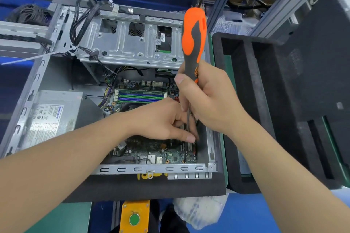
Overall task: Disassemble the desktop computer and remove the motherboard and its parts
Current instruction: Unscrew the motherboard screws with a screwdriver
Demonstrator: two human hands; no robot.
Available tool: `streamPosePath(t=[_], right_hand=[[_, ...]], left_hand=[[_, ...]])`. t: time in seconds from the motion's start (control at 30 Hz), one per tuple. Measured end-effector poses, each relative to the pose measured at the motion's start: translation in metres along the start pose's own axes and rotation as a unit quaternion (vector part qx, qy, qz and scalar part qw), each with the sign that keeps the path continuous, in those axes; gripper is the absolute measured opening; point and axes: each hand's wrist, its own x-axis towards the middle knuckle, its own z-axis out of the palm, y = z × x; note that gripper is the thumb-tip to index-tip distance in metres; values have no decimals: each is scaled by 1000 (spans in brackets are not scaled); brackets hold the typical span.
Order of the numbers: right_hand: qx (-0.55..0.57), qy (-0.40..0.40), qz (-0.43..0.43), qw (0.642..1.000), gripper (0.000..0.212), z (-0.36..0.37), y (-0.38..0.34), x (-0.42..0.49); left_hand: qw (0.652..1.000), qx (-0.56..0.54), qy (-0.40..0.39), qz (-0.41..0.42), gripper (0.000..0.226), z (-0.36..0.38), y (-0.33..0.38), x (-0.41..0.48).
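While the motherboard (151, 152) sits screwed inside the open case (121, 169), our left hand (161, 121) pinches the screwdriver (194, 39) shaft low and our right hand (208, 98) grips its handle; beyond, memory sticks (140, 97), power supply (55, 115) and drive cage (130, 45) are not yet removed.

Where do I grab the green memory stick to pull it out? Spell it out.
Pinch the memory stick by its long top edge, near both ends, coming from straight above. It stands on edge in its slot between white latches, so likely only that edge is free.
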Motion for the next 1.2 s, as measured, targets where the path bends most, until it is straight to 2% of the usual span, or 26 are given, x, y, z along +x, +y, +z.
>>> streamPosePath(t=[0.13, 0.23, 0.3, 0.37, 0.47, 0.53, 0.6, 0.7, 0.8, 0.83, 0.9, 0.97, 1.07, 1.17, 1.2], right_hand=[[49, -57, 35, 997, 27, -12, -6, -4], [20, -58, 40, 997, 25, -25, -21, -7], [-26, -41, 24, 999, 33, -36, -37, -9], [-72, 8, -1, 997, 43, -48, -59, -12], [-220, 76, -68, 970, 40, -68, -94, -19], [-363, 47, -68, 928, 47, -78, -118, -27], [-462, -4, -29, 886, 55, -80, -134, -33], [-436, -79, 40, 895, 52, -78, -145, -38], [-407, -128, 50, 903, 41, -80, -149, -40], [-397, -144, 53, 905, 40, -81, -149, -40], [-385, -164, 54, 906, 39, -86, -147, -39], [-376, -179, 48, 908, 35, -90, -147, -37], [-368, -222, 26, 902, 26, -98, -152, -33], [-401, -275, -6, 874, 16, -100, -159, -30], [-409, -285, -21, 867, 14, -102, -162, -30]], left_hand=[[999, -18, -35, 12, 14, 2, 3, 1], [998, 27, -56, 14, 24, 3, 8, 1], [995, 65, -72, 17, 25, 5, 15, 2], [992, 93, -83, 18, 27, 9, 25, 1], [986, 134, -101, 15, 32, 15, 39, 0], [983, 150, -104, 20, 34, 16, 44, -2], [981, 163, -98, 28, 36, 15, 48, -5], [977, 188, -84, 55, 35, 11, 51, -11], [990, 125, -33, 57, 7, -2, 53, -22], [995, 74, -14, 64, 8, -8, 55, -26], [993, -49, 9, 103, 34, -16, 60, -31], [980, -149, 10, 129, 44, -21, 68, -35], [977, -159, 0, 140, 39, -19, 77, -30], [979, -160, -36, 123, 28, -12, 75, -21], [979, -164, -42, 110, 33, -9, 76, -20]])
